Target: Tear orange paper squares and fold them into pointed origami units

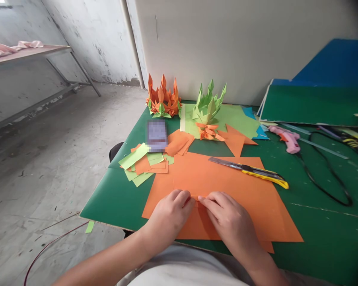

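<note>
My left hand (173,211) and my right hand (226,214) meet over a large orange paper sheet (193,171). Both have their fingers closed, pinching a small piece of orange paper (196,197) between them. Most of that piece is hidden by the fingers, and its colour blends with the sheet below. A yellow-handled utility knife (249,171) lies across the sheet, beyond my right hand, with its blade out. Left of the sheet is a loose pile of green and orange paper strips (143,163).
At the back stand an orange folded-paper crown (164,97) and a green one (209,103). Small orange folded pieces (207,131) lie before the green one. A pink glue gun (286,139) with a black cord rests right. A blurred rectangular object (156,135) lies left on the green table (113,198).
</note>
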{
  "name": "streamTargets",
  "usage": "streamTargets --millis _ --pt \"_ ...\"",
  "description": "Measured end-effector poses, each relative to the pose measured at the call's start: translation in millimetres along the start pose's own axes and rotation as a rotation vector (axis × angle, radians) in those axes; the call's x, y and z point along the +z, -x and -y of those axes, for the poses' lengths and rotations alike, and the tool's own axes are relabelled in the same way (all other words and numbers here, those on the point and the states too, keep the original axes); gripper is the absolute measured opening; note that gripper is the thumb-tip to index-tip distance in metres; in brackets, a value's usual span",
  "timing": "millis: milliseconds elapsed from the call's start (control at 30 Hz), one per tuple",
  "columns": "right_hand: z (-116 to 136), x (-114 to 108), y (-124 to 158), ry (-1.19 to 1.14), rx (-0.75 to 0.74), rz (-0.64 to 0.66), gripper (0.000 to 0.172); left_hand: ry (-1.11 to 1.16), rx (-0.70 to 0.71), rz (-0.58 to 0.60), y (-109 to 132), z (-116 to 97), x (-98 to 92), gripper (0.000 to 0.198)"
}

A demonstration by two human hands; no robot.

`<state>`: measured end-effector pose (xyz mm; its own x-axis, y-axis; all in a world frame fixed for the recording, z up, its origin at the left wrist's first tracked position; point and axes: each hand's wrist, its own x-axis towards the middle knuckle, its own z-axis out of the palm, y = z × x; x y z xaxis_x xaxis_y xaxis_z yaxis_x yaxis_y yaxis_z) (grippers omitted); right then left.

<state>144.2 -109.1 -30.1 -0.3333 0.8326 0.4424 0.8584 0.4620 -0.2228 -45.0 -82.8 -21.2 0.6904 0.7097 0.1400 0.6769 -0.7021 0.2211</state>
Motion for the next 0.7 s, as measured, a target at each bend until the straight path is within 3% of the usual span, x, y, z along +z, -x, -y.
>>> streamTargets --millis 233,600,700 --pt "-0.7 -1.8 0.5 0.016 -0.041 0.035 0.029 -0.062 -0.007 0.053 -0.8 -2.9 2.4 0.03" --pt "-1.5 -4.4 -0.3 -0.034 -0.056 0.09 0.029 -0.101 0.142 0.056 1.1 5.0 -0.8 0.027" --pt "-3.6 -3.8 2.3 -0.077 -0.054 0.056 0.03 -0.103 0.103 0.071 5.7 2.7 1.1 0.027"
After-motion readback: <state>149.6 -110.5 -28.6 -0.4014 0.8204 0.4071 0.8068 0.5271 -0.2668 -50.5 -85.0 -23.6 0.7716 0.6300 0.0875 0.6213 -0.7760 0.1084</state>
